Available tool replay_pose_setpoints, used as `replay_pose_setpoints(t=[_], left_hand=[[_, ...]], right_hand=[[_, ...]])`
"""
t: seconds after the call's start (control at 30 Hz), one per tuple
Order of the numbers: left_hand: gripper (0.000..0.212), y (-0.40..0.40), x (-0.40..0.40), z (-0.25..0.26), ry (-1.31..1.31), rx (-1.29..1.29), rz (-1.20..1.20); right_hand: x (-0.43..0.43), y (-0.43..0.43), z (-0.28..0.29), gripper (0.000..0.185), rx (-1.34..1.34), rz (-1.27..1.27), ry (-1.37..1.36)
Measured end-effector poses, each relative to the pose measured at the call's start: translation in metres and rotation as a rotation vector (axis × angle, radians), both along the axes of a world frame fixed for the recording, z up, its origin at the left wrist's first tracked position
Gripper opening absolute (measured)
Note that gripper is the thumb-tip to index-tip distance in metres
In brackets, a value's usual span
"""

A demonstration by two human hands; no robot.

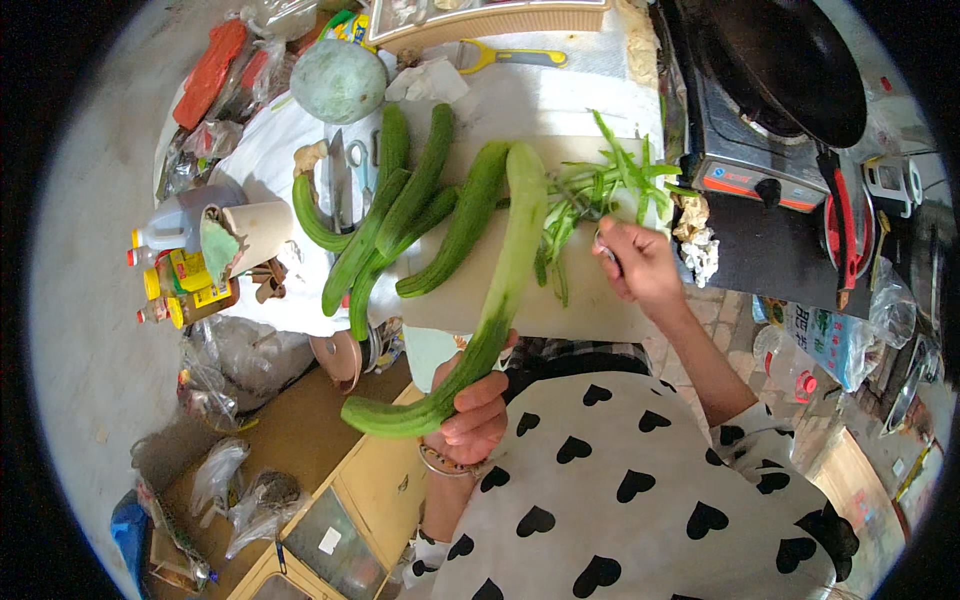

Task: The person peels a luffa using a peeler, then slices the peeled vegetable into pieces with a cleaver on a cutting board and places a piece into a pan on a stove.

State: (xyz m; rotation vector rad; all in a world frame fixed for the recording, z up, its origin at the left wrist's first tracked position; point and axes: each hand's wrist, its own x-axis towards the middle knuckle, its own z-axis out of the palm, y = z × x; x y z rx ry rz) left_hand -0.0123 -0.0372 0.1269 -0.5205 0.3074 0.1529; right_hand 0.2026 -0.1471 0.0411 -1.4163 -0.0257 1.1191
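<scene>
My left hand [476, 411] grips the unpeeled dark green lower end of a long, curved green gourd [525, 217]. Its upper part is pale, stripped of skin, and slants up over the cream cutting board [600, 319]. In my right hand [641, 262] is a metal peeler [583, 204], partly hidden by the fingers and peelings. Long green peelings [630, 176] lie in a loose heap around the peeler, right of the gourd. One unpeeled gourd [469, 225] rests on the board just left of the held one. Several more gourds [420, 184] are piled farther left.
A knife [337, 180] and scissors [363, 169] lie left of the piled gourds. Behind are a round wax gourd [339, 81] and a yellow-handled tool [517, 58]. A wok [787, 67] sits on a gas stove [757, 180] at right; bottles [187, 270] stand left.
</scene>
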Motion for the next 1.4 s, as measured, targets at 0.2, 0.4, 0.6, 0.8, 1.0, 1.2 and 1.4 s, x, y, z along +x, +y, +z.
replay_pose_setpoints(t=[0.2,0.4,0.6,0.8,1.0,1.2,1.4], left_hand=[[0.048,0.024,0.015,0.002,0.003,0.254,-0.192],[0.039,0.037,0.046,-0.009,0.171,0.661,-0.346],[0.04,0.034,0.044,-0.059,0.31,0.763,-0.392],[0.047,0.021,0.017,-0.064,0.498,0.751,-0.429],[0.044,0.002,-0.004,-0.05,0.506,0.698,-0.495],[0.031,-0.009,-0.017,-0.043,0.592,0.724,-0.459],[0.03,-0.023,-0.026,-0.044,0.622,0.627,-0.26]], right_hand=[[-0.014,-0.032,0.002,0.014,-0.15,0.247,-0.985],[-0.01,-0.044,0.023,0.017,-0.318,0.397,-1.3],[-0.006,-0.069,0.046,0.011,-0.185,0.333,-0.831],[-0.013,-0.075,0.035,0.012,-0.084,0.237,-0.622],[-0.03,-0.059,0.02,0.013,0.086,0.284,-0.705],[-0.038,-0.048,0.026,0.015,0.096,0.421,-0.627],[-0.06,-0.045,0.02,0.019,0.089,0.602,-0.472]])
